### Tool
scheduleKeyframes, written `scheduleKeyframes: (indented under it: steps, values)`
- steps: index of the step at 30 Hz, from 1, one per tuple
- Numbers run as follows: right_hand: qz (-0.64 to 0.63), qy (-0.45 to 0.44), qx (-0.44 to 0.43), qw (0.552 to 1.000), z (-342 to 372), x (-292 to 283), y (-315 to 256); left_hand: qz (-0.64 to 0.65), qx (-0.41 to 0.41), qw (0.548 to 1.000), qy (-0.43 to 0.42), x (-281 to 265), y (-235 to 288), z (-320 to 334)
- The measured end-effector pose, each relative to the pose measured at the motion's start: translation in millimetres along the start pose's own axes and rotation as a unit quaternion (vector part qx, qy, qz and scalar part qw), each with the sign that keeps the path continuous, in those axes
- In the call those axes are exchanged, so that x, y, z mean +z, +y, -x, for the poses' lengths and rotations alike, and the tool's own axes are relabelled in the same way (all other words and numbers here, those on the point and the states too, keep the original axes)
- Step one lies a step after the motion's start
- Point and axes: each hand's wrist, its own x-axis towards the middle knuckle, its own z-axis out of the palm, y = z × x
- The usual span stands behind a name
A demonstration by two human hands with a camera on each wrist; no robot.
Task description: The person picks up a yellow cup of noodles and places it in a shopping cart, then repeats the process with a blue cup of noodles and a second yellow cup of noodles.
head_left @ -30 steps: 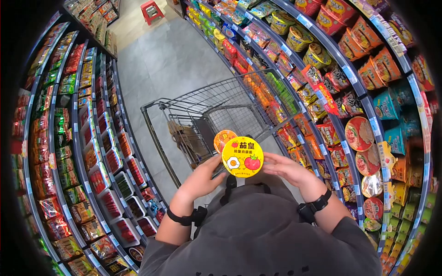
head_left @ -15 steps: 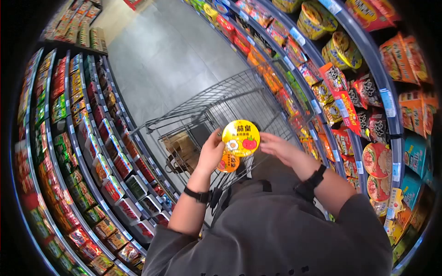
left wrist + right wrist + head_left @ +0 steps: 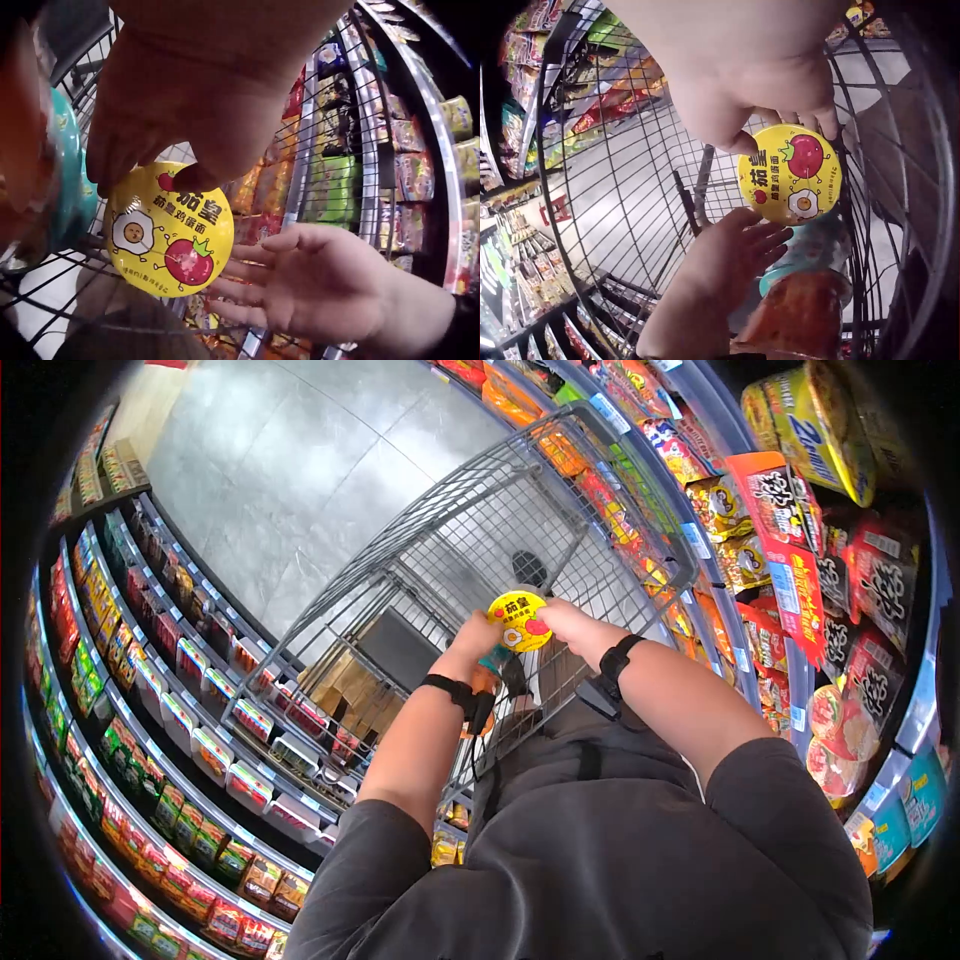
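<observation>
Between my two hands, over the shopping cart, is an instant noodle cup (image 3: 518,622) with a round yellow lid showing an egg and a tomato. My left hand (image 3: 478,635) grips one side; in the left wrist view its thumb lies at the lid's edge. From the opposite side my right hand (image 3: 565,622) holds the cup, its thumb at the rim in the right wrist view and its fingers partly hidden behind the lid. Close by my left hand, a teal-rimmed tub (image 3: 769,283) and an orange package (image 3: 799,311) show in the right wrist view.
The wire shopping cart (image 3: 400,575) surrounds the work, with a brown carton (image 3: 355,695) at its left. Shelves of packaged noodles stand along the right, including a yellow tub (image 3: 815,435). More stocked shelves (image 3: 150,700) line the left of the grey tiled floor (image 3: 300,470).
The yellow-lidded noodle cup has moved forward, farther over the cart. My right hand has closed in on its side. The head view has shifted, bringing the cart and right shelves nearer.
</observation>
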Motion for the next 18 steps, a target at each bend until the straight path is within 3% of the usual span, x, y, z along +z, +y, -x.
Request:
scheduleKeyframes:
  steps: [2, 5, 6, 8, 16, 18]
  values:
    - [0.048, 0.0, -0.016, 0.999, -36, 5, 32, -0.069, -0.036, 0.99, -0.114, 2, 3, -5]
    - [0.125, 0.135, -0.021, 0.983, -64, 14, 52, -0.076, -0.051, 0.989, -0.117, 22, -23, -29]
    - [0.122, 0.133, -0.016, 0.983, -57, 14, 47, -0.079, -0.054, 0.988, -0.121, 24, -25, -33]
    - [0.129, 0.033, -0.012, 0.991, -18, 8, 12, -0.044, -0.053, 0.987, -0.145, 30, -27, -37]
    - [0.069, 0.028, -0.004, 0.997, -36, 6, 30, -0.089, -0.046, 0.981, -0.166, 25, -19, -39]
    - [0.076, 0.077, -0.041, 0.993, -51, 2, 45, -0.052, -0.028, 0.987, -0.15, 7, -4, -22]
